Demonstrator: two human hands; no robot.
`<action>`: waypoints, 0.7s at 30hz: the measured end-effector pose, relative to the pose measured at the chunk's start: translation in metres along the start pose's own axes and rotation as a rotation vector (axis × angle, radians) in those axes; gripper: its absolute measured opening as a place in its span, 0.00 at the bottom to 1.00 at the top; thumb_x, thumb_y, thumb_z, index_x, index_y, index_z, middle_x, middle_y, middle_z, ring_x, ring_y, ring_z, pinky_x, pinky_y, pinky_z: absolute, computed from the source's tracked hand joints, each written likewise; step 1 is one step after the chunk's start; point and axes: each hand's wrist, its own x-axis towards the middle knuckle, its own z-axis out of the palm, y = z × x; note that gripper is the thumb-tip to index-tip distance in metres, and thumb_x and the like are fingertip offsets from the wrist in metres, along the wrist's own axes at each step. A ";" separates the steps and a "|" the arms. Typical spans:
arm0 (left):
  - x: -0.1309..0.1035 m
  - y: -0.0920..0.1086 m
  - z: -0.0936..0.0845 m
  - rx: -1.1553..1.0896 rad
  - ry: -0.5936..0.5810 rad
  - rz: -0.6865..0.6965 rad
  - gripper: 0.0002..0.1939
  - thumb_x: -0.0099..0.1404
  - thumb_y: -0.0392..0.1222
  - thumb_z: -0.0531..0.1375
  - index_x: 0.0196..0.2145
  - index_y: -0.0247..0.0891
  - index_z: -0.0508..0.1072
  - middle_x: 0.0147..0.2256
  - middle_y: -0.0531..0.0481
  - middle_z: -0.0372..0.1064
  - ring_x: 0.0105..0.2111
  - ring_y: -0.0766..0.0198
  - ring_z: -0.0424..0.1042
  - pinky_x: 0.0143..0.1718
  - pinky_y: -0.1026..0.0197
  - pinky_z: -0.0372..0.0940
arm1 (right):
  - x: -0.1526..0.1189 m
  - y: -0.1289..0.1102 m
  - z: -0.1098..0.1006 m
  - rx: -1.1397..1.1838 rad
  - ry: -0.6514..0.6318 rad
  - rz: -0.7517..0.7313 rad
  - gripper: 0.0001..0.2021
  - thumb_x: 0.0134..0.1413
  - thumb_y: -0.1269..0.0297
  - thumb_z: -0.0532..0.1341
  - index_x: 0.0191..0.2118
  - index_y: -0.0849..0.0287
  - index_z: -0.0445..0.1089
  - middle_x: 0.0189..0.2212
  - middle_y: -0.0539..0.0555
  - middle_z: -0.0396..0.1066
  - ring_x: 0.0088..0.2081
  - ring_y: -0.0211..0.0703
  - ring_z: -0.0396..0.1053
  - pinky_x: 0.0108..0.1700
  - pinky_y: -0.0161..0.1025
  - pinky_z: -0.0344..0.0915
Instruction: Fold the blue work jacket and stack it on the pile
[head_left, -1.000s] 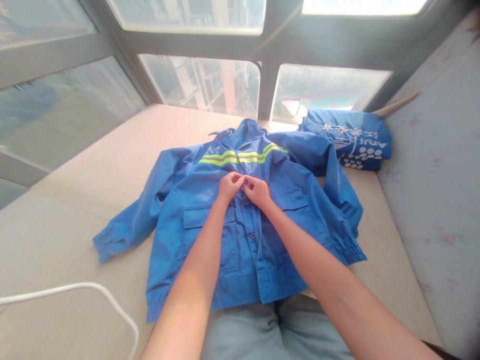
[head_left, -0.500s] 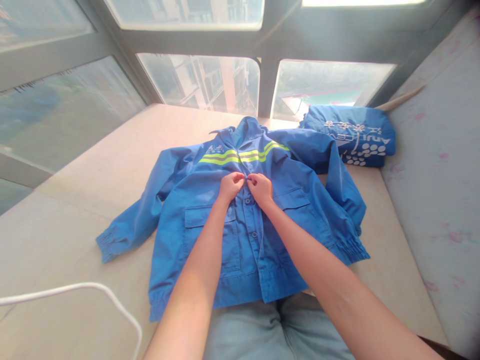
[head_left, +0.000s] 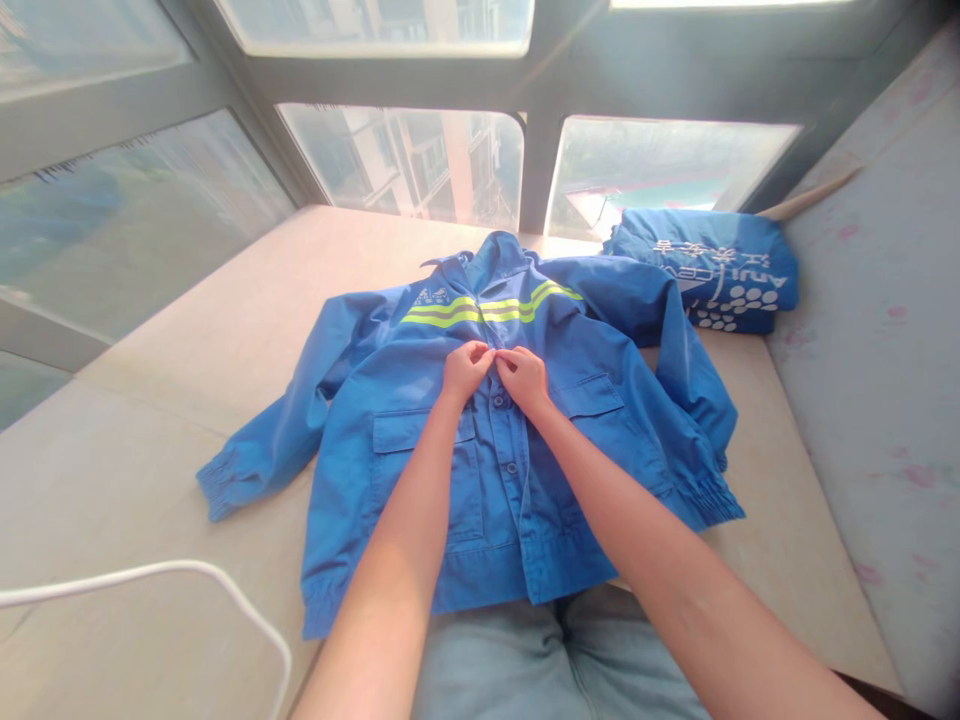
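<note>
Both hands meet at the midline of a blue jacket, wrists bent slightly and fingers curled, with the fingertips almost touching. Left hand (head_left: 466, 370) and right hand (head_left: 524, 378) each pinch between thumb and fingers at the front opening, just below the yellow-green stripes (head_left: 441, 315); whether a button sits between the fingertips is too small to tell. Their forearms reach forward from the near edge and converge, the left one (head_left: 409, 510) crossing a pocket flap (head_left: 409, 432), the right one (head_left: 630, 510) slanting in over the other side.

That jacket (head_left: 491, 445) lies front up on the pale tabletop (head_left: 217, 350), collar toward the windows (head_left: 412, 165) and hem toward the person's light trousers (head_left: 495, 665). One sleeve stretches out to the left; the other bends back beside the body. Below the hands, buttons (head_left: 511, 468) show along the opening. Folded blue cloth (head_left: 720, 265) with white lettering rests at the far right, near the wall (head_left: 870, 400). White cable (head_left: 172, 567) curves across the near left.
</note>
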 end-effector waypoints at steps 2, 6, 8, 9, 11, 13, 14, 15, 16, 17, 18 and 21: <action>0.001 -0.001 0.000 -0.001 -0.002 0.001 0.08 0.60 0.45 0.62 0.33 0.39 0.77 0.32 0.48 0.78 0.34 0.59 0.76 0.40 0.59 0.69 | 0.000 -0.001 0.000 -0.005 -0.002 0.013 0.13 0.60 0.66 0.57 0.42 0.55 0.79 0.30 0.51 0.72 0.33 0.40 0.68 0.37 0.34 0.61; 0.002 -0.005 0.001 -0.022 -0.026 0.005 0.10 0.62 0.47 0.61 0.34 0.39 0.77 0.31 0.48 0.77 0.33 0.60 0.75 0.37 0.61 0.69 | 0.000 -0.003 -0.001 -0.032 0.002 0.063 0.13 0.60 0.67 0.56 0.42 0.56 0.79 0.32 0.52 0.72 0.34 0.41 0.68 0.39 0.35 0.63; 0.002 -0.007 0.001 -0.033 -0.038 0.006 0.10 0.62 0.48 0.61 0.34 0.39 0.77 0.30 0.49 0.77 0.31 0.61 0.75 0.35 0.61 0.68 | 0.000 -0.004 -0.002 -0.042 0.000 0.080 0.13 0.60 0.67 0.56 0.42 0.56 0.78 0.33 0.53 0.73 0.36 0.42 0.69 0.40 0.36 0.63; 0.002 -0.007 0.001 -0.038 -0.043 0.006 0.11 0.62 0.48 0.60 0.34 0.39 0.77 0.29 0.49 0.77 0.30 0.61 0.74 0.35 0.62 0.68 | 0.000 -0.004 -0.002 -0.045 0.000 0.088 0.13 0.60 0.67 0.56 0.42 0.57 0.78 0.34 0.54 0.73 0.36 0.42 0.69 0.40 0.36 0.63; 0.001 -0.007 0.001 -0.045 -0.049 0.004 0.11 0.62 0.48 0.60 0.34 0.39 0.77 0.28 0.50 0.76 0.28 0.62 0.73 0.33 0.62 0.68 | 0.000 -0.005 -0.002 -0.048 0.003 0.099 0.13 0.60 0.67 0.56 0.43 0.57 0.78 0.36 0.55 0.74 0.38 0.43 0.69 0.42 0.37 0.63; 0.001 -0.007 0.001 -0.049 -0.052 0.001 0.11 0.62 0.48 0.60 0.34 0.39 0.77 0.27 0.50 0.75 0.28 0.62 0.73 0.33 0.62 0.67 | 0.000 -0.004 -0.002 -0.050 0.004 0.103 0.13 0.61 0.67 0.56 0.43 0.57 0.78 0.36 0.55 0.74 0.38 0.43 0.69 0.42 0.37 0.64; 0.001 -0.007 0.001 -0.051 -0.052 0.000 0.11 0.62 0.48 0.60 0.34 0.39 0.77 0.27 0.50 0.75 0.28 0.62 0.73 0.33 0.62 0.67 | 0.001 -0.004 -0.002 -0.050 0.002 0.101 0.13 0.61 0.67 0.56 0.43 0.58 0.78 0.36 0.55 0.74 0.39 0.43 0.69 0.42 0.37 0.64; 0.001 -0.007 0.001 -0.052 -0.053 0.000 0.11 0.62 0.48 0.60 0.35 0.39 0.77 0.28 0.50 0.75 0.28 0.62 0.73 0.33 0.62 0.67 | 0.001 -0.003 -0.001 -0.049 0.000 0.097 0.13 0.61 0.66 0.56 0.44 0.58 0.78 0.36 0.55 0.74 0.39 0.43 0.69 0.42 0.37 0.63; 0.001 -0.007 0.001 -0.053 -0.054 0.001 0.11 0.62 0.48 0.60 0.35 0.39 0.78 0.28 0.50 0.76 0.28 0.62 0.73 0.33 0.63 0.67 | 0.001 -0.003 -0.001 -0.048 -0.002 0.094 0.13 0.60 0.66 0.56 0.44 0.57 0.78 0.36 0.54 0.74 0.38 0.43 0.69 0.42 0.36 0.63; 0.001 -0.007 0.001 -0.054 -0.055 0.002 0.11 0.63 0.47 0.60 0.35 0.39 0.78 0.29 0.50 0.76 0.29 0.62 0.73 0.33 0.63 0.67 | 0.001 -0.002 -0.001 -0.047 -0.006 0.091 0.13 0.60 0.66 0.56 0.44 0.57 0.78 0.35 0.54 0.73 0.38 0.43 0.69 0.41 0.36 0.63; 0.001 -0.007 0.001 -0.055 -0.057 0.004 0.10 0.63 0.47 0.60 0.35 0.39 0.78 0.30 0.49 0.77 0.30 0.62 0.74 0.34 0.63 0.68 | 0.001 -0.002 -0.001 -0.048 -0.011 0.089 0.13 0.60 0.66 0.57 0.44 0.57 0.78 0.34 0.54 0.73 0.37 0.43 0.69 0.41 0.36 0.63; 0.001 -0.006 0.001 -0.058 -0.062 0.011 0.10 0.63 0.46 0.60 0.35 0.39 0.78 0.32 0.49 0.77 0.32 0.61 0.75 0.36 0.62 0.68 | 0.002 -0.002 -0.001 -0.050 -0.035 0.075 0.14 0.60 0.65 0.57 0.46 0.56 0.77 0.32 0.52 0.72 0.35 0.41 0.68 0.39 0.35 0.62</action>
